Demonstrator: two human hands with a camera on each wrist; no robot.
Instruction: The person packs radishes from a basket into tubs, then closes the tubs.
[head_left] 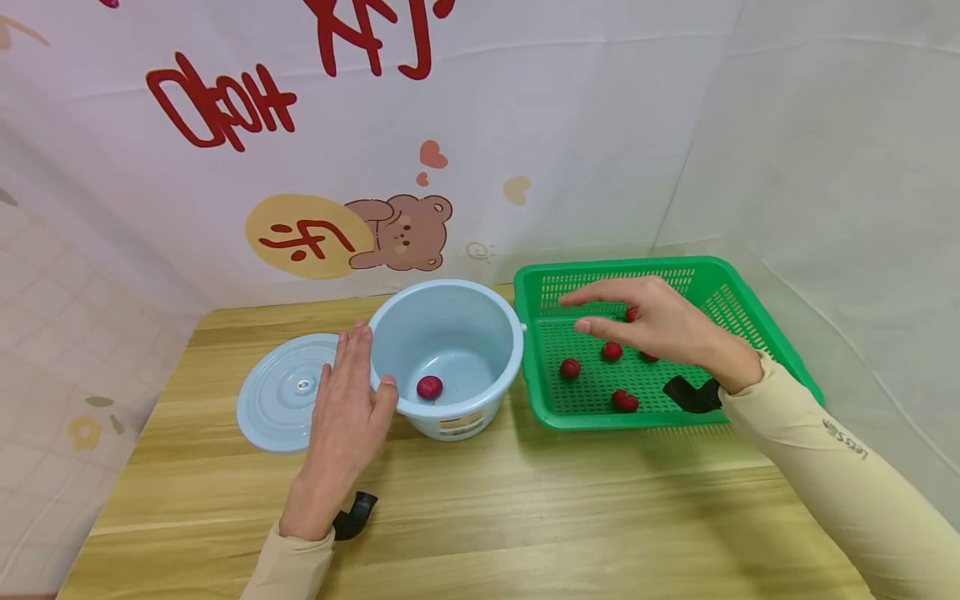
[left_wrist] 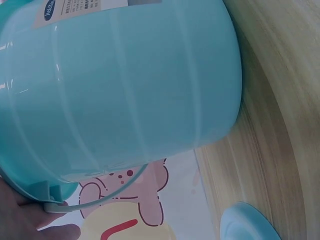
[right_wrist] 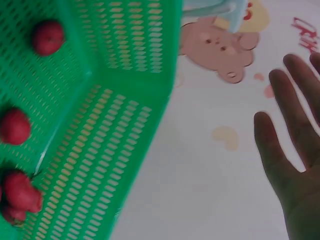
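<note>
The light-blue bucket (head_left: pixel 461 421) stands upright with one dark red round radish-like piece (head_left: pixel 430 387) on its bottom. My left hand (head_left: pixel 348 417) rests against the bucket's left rim, fingers fairly straight and thumb by the front edge. In the left wrist view its fingers (left_wrist: pixel 57 232) lie at the rim beside the handle joint (left_wrist: pixel 47 192). Over the green basket (head_left: pixel 536 392) hovers my right hand (head_left: pixel 652 321), thumb and fingers apart with nothing between them. Several red round pieces (head_left: pixel 612 351) lie in the basket, some hidden beneath this hand.
A light-blue lid (head_left: pixel 277 396) lies on the wooden table (head_left: pixel 480 517), left of the bucket and partly behind my left hand. The basket stands close to the bucket's right side. A white printed cloth (head_left: pixel 585 150) hangs behind, and another covers the right side.
</note>
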